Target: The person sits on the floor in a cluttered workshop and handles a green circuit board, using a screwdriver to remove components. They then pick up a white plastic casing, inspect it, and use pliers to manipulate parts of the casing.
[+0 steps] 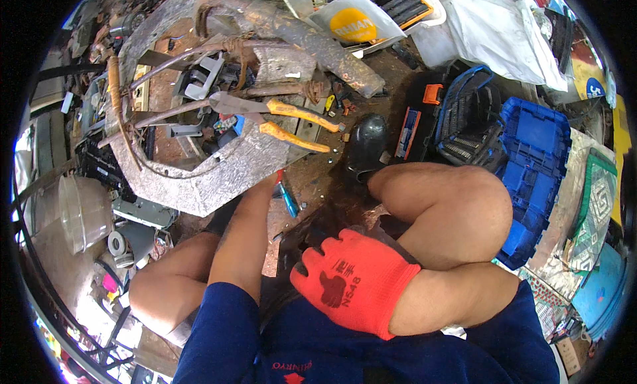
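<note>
A pair of yellow-handled metal snips (242, 105) lies across a weathered grey slab (199, 190), apparently wood, ahead of a squatting person. The blades point left; the handles spread apart to the right, with no hand on them. The left forearm (239, 241) runs up to the slab's near edge, where the left hand is hidden, so its grip cannot be told. The right hand (355, 278), in a red glove, rests above the lap with fingers curled; whether it holds anything cannot be told.

For this low reach, it would seem best to keep the wrist off the slab's edge, feel for sharp scrap before closing the fingers, and leave the snips balanced.

Counting outward: one pair of snips, with two handles; one slab; one teal-handled tool (288, 202), probably a screwdriver, just beside the left forearm; one dark shoe (368, 138) in plain view. To the right are one black-and-blue tool bag (464, 118) and one open blue plastic case (534, 165). Far left, one translucent tub (86, 211). The surrounding scrap is too jumbled to count.
</note>
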Tool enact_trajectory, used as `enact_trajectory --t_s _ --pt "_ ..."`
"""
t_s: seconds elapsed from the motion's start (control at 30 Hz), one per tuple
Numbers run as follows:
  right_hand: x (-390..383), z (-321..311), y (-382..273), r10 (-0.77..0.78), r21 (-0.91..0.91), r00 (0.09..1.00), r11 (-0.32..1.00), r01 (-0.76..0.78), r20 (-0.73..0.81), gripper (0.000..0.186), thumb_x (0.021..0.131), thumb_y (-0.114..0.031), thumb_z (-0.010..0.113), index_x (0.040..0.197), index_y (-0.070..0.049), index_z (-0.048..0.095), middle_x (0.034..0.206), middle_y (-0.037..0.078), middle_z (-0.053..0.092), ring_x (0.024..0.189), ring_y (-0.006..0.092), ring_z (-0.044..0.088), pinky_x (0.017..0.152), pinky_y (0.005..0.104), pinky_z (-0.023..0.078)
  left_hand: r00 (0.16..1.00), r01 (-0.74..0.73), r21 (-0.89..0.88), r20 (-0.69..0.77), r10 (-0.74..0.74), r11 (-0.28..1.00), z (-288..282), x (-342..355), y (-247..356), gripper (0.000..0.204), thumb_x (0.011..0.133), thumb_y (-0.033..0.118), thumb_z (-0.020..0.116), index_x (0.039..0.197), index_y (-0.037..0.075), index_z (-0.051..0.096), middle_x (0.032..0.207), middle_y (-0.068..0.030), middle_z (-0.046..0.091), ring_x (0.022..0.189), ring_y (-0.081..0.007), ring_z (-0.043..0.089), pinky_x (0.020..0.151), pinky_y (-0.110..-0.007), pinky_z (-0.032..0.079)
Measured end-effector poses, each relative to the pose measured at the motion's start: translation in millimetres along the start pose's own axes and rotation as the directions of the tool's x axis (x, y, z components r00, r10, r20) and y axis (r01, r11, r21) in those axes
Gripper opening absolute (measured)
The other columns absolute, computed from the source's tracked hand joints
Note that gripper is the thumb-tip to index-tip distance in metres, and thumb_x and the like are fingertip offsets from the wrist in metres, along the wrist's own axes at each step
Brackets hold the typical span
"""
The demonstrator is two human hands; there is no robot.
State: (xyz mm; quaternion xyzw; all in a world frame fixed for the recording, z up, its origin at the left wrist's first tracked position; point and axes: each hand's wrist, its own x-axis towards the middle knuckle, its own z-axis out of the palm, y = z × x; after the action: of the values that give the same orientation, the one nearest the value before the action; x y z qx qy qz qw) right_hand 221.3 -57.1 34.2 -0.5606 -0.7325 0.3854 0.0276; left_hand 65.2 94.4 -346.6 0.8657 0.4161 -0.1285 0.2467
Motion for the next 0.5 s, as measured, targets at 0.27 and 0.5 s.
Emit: enact_trajectory --t_s 0.27,0.5 --pt "2 -13 5 0.008 0.023 1.0 1.0 -0.009 0.009 0.03 0.086 -0.023 0.053 0.111 -0.008 0.062 0.096 0.009 0.061 0.085 0.0249 0.061 0.074 0.0387 0.047 0.999 -0.013 0.094 0.044 0.009 0.995 3 13 -23 0.059 0.087 0.045 0.055 0.137 0.012 0.055 0.143 -0.0158 0.052 0.132 -0.0389 0.046 0.115 -0.048 0.032" --pt "12 -1 12 0.058 0.0 0.992 0.998 -0.058 0.115 0.028 0.087 -0.023 0.054 0.109 -0.008 0.063 0.096 0.01 0.063 0.086 0.026 0.063 0.073 0.039 0.048 0.998 -0.035 0.153 0.053 0.027 0.988 9 14 -28 0.06 0.087 0.044 0.056 0.137 0.011 0.054 0.142 -0.0166 0.053 0.131 -0.0398 0.047 0.114 -0.049 0.032"
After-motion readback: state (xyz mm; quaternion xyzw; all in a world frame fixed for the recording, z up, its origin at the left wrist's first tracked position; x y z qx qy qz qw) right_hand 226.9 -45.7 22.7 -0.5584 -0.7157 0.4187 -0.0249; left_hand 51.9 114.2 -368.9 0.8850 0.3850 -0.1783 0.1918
